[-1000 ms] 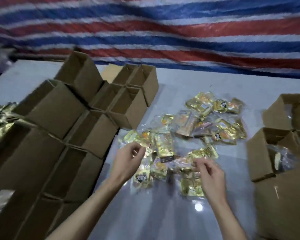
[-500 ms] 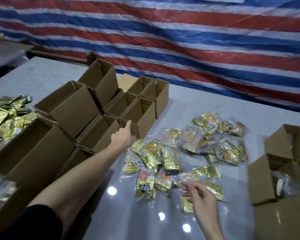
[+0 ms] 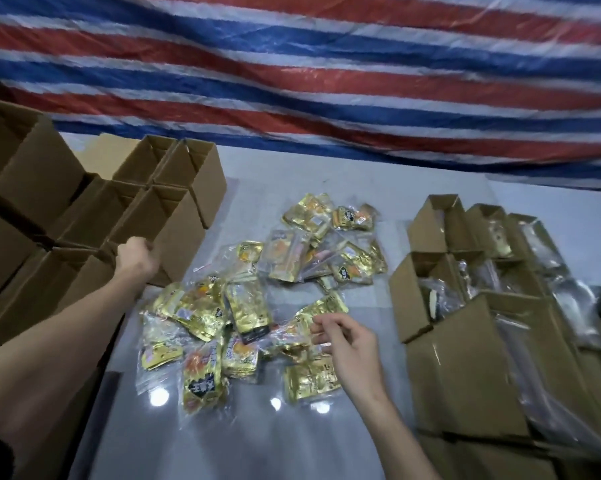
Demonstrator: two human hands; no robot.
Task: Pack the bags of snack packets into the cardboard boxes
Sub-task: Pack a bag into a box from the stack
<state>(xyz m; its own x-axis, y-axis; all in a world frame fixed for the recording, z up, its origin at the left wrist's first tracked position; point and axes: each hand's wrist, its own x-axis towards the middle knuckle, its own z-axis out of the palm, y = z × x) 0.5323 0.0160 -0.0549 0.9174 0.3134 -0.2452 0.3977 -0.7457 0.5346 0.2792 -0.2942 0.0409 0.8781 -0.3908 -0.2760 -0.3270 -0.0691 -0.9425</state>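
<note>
Two hands are in view. The left hand [image 3: 136, 255] grips the near top corner of an empty cardboard box [image 3: 169, 227], fingers curled over its rim, in the cluster of open boxes on the left side of the grey table [image 3: 551, 216]. About nine or ten boxes make up that cluster, though the nearer ones run together and are cut by the left edge, so the count is unsure. The right hand [image 3: 349, 348] hovers over the heap of clear bags of snack packets [image 3: 257, 306] in the middle of the table; its fingers are loosely curled and slightly apart, the tips at a bag's clear film, and I cannot tell whether they pinch it. Roughly a dozen bags lie there overlapping, each with gold and orange packets inside; the crinkled plastic blurs where one ends and the next begins. On the right stand the filled boxes [image 3: 430, 296], at least five, with plastic showing in their open tops; the ones farthest right are cut off and smeared. A striped red, white and blue tarp [image 3: 326, 64] hangs behind the table.
</note>
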